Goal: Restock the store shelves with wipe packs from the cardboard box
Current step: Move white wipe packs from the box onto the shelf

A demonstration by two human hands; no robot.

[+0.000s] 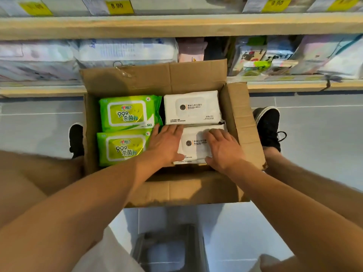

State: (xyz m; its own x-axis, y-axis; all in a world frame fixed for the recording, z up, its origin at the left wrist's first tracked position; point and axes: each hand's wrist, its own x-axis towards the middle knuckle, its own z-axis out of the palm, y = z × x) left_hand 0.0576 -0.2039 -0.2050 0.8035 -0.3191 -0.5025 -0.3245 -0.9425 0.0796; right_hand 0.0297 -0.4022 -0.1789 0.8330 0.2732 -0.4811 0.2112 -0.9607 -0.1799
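An open cardboard box point(241, 122) stands on the floor between my feet. Inside lie two green wipe packs point(127, 112) on the left, one behind the other, and two white wipe packs on the right. My left hand point(166, 143) grips the left end of the near white pack point(196, 144), fingers over its far edge and thumb on its near side. My right hand point(224, 148) holds the right end of the same pack, fingers curled over its top. The far white pack point(193, 107) lies untouched.
Store shelves point(176, 24) run across the top, stocked with tissue and wipe packs and yellow price tags point(118, 5). My black shoes point(269, 126) flank the box on grey floor tiles. A metal stool point(167, 250) sits below me.
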